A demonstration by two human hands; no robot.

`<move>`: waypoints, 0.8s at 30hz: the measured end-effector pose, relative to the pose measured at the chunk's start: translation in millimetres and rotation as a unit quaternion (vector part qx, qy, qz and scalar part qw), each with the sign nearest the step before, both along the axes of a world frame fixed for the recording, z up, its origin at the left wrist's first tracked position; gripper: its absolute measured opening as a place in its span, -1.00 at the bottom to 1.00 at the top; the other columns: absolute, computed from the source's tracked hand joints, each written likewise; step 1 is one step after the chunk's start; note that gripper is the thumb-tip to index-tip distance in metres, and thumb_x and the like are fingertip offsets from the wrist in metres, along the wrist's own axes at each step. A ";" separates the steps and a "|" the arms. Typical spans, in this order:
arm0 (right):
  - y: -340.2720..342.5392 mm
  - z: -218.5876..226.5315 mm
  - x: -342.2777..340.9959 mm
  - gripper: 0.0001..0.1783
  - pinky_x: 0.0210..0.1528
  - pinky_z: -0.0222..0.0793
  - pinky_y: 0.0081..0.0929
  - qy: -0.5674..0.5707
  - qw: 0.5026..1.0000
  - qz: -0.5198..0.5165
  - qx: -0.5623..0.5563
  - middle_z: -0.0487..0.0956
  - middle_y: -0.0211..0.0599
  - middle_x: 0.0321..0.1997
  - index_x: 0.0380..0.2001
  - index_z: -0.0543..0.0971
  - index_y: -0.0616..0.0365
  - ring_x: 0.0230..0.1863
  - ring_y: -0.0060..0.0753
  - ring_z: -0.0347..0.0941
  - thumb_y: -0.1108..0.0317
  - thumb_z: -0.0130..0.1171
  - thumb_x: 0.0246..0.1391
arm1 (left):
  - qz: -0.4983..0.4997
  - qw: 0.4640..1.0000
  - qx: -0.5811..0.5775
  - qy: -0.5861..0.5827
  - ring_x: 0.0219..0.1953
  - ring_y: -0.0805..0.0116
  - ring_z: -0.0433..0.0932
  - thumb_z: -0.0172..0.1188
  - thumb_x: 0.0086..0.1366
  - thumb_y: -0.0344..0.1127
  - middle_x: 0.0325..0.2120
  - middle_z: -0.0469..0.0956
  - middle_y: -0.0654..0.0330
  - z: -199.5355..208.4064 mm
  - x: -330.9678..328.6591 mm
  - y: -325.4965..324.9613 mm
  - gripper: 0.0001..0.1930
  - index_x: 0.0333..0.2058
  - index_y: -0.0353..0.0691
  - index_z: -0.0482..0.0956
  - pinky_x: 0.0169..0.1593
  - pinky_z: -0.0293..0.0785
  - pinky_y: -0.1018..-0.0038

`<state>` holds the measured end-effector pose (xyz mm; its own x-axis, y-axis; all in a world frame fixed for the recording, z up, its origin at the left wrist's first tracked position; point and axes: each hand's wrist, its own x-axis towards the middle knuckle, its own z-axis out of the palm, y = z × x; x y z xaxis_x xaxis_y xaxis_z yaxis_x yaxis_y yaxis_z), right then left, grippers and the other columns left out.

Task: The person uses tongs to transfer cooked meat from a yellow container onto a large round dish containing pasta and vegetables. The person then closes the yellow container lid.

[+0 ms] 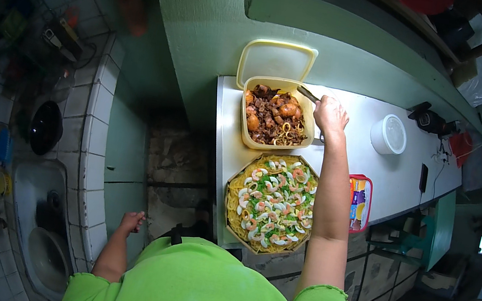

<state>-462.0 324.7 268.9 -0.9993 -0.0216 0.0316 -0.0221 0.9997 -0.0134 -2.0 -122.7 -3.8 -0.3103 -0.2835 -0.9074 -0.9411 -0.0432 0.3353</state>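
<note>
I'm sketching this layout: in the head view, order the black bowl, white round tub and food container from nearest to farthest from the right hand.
1. Food container, just left of the right hand.
2. White round tub, right of it.
3. Black bowl, far left.

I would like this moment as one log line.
right hand: gripping utensil over container rim; left hand: away from table; garnished noodles: beside container

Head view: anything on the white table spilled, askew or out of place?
Nothing looks spilled around the yellow container. One oddity: the noodle tray sits at the near edge of the white table, its near rim appearing to overhang slightly. The red-edged pack also seems to jut past that edge.
</note>
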 end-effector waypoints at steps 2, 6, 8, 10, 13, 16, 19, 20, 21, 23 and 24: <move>2.4 3.9 0.6 -0.74 -0.11 0.49 -0.09 -0.015 1.000 0.002 0.027 0.63 -0.06 -0.22 -0.29 0.65 0.15 -0.15 0.01 0.59 0.30 0.03 0.11 | -0.003 1.000 0.014 -0.001 -0.71 0.48 0.33 0.17 0.29 -0.01 -0.61 0.40 0.32 -1.7 4.0 -0.9 -0.68 -0.37 -0.18 0.57 -0.59 0.36 0.47; -3.6 0.1 1.5 -0.68 -0.09 0.46 -0.05 -0.066 0.997 -0.032 0.018 0.62 0.01 -0.20 -0.24 0.65 0.17 -0.14 0.08 0.57 0.18 0.06 0.15 | -0.011 1.000 0.008 -0.018 -0.69 0.46 0.34 0.16 0.28 0.03 -0.57 0.39 0.32 -6.9 3.8 1.7 -0.65 -0.35 -0.18 0.56 -0.57 0.41 0.45; -7.4 -2.6 4.0 -0.68 -0.09 0.46 -0.05 -0.077 0.996 -0.051 -0.011 0.62 0.04 -0.21 -0.24 0.65 0.18 -0.14 0.08 0.57 0.18 0.07 0.14 | -0.004 1.000 0.018 0.016 -0.70 0.47 0.33 0.14 0.29 0.02 -0.60 0.39 0.32 -8.5 1.1 3.1 -0.66 -0.37 -0.17 0.57 -0.59 0.37 0.46; -10.1 -4.1 6.1 -0.67 -0.08 0.46 -0.07 -0.068 0.996 -0.044 -0.022 0.62 0.08 -0.23 -0.25 0.65 0.19 -0.13 0.08 0.57 0.16 0.08 0.13 | -0.006 0.999 0.018 0.026 -0.70 0.47 0.33 0.14 0.30 0.03 -0.60 0.38 0.32 -8.3 -2.1 3.2 -0.65 -0.36 -0.17 0.57 -0.59 0.36 0.47; -13.5 -8.1 8.6 -0.66 -0.07 0.45 -0.07 -0.081 0.996 -0.038 -0.029 0.62 0.09 -0.23 -0.26 0.66 0.19 -0.12 0.08 0.56 0.14 0.09 0.13 | -0.015 1.000 0.016 0.018 -0.68 0.47 0.34 0.14 0.29 0.04 -0.57 0.38 0.31 -6.1 -5.8 2.5 -0.64 -0.33 -0.17 0.57 -0.57 0.40 0.46; -12.9 -14.6 10.7 -0.65 -0.06 0.44 -0.07 -0.067 0.997 -0.025 -0.010 0.62 0.07 -0.23 -0.25 0.66 0.16 -0.12 0.08 0.56 0.12 0.08 0.13 | -0.012 1.000 0.016 0.015 -0.69 0.47 0.34 0.14 0.29 0.04 -0.58 0.38 0.31 -2.6 -5.7 3.0 -0.65 -0.34 -0.17 0.57 -0.57 0.40 0.43; 2.2 -11.6 13.3 -0.68 -0.04 0.43 -0.09 -0.031 0.997 -0.060 -0.047 0.64 -0.03 -0.26 -0.24 0.67 0.04 -0.12 0.04 0.56 0.11 0.06 0.14 | -0.012 1.000 0.009 0.012 -0.70 0.47 0.34 0.14 0.30 0.02 -0.59 0.39 0.31 -1.4 -1.7 4.7 -0.65 -0.35 -0.17 0.58 -0.58 0.38 0.42; 12.0 -6.9 17.9 -0.67 -0.04 0.43 -0.12 -0.026 0.995 -0.060 -0.072 0.65 -0.07 -0.27 -0.24 0.67 0.02 -0.14 0.01 0.56 0.09 0.05 0.14 | -0.010 1.000 0.009 0.009 -0.70 0.48 0.33 0.14 0.30 0.02 -0.60 0.39 0.33 -1.6 0.4 5.8 -0.65 -0.36 -0.18 0.58 -0.60 0.36 0.43; 22.2 -1.7 24.4 -0.66 -0.05 0.42 -0.13 -0.012 0.994 -0.048 -0.095 0.64 -0.05 -0.28 -0.25 0.67 0.03 -0.14 0.01 0.56 0.08 0.04 0.14 | -0.010 1.000 0.005 -0.001 -0.71 0.49 0.33 0.14 0.30 0.01 -0.61 0.39 0.34 -2.8 2.0 7.3 -0.65 -0.37 -0.18 0.59 -0.61 0.34 0.45; 41.1 9.8 43.2 -0.66 -0.13 0.43 -0.20 0.024 0.992 -0.032 -0.119 0.64 -0.05 -0.35 -0.25 0.66 0.07 -0.23 -0.07 0.58 0.08 0.06 0.14 | -0.015 1.000 0.008 0.000 -0.72 0.49 0.33 0.14 0.30 0.02 -0.61 0.40 0.33 -6.9 4.7 10.2 -0.65 -0.37 -0.18 0.59 -0.62 0.34 0.45; 49.6 15.4 55.8 -0.67 -0.13 0.43 -0.20 0.026 0.987 -0.025 -0.157 0.64 -0.07 -0.36 -0.26 0.67 0.05 -0.23 -0.06 0.58 0.08 0.06 0.14 | -0.019 1.000 0.003 -0.015 -0.73 0.49 0.32 0.15 0.30 0.02 -0.61 0.40 0.33 -9.0 5.3 10.7 -0.65 -0.37 -0.18 0.59 -0.62 0.34 0.44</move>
<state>-406.1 374.3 284.3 -0.9957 0.0474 0.0798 0.0191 0.9461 -0.3232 3.2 -112.1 -12.8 -0.2936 -0.2666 -0.9180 -0.9516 -0.0100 0.3072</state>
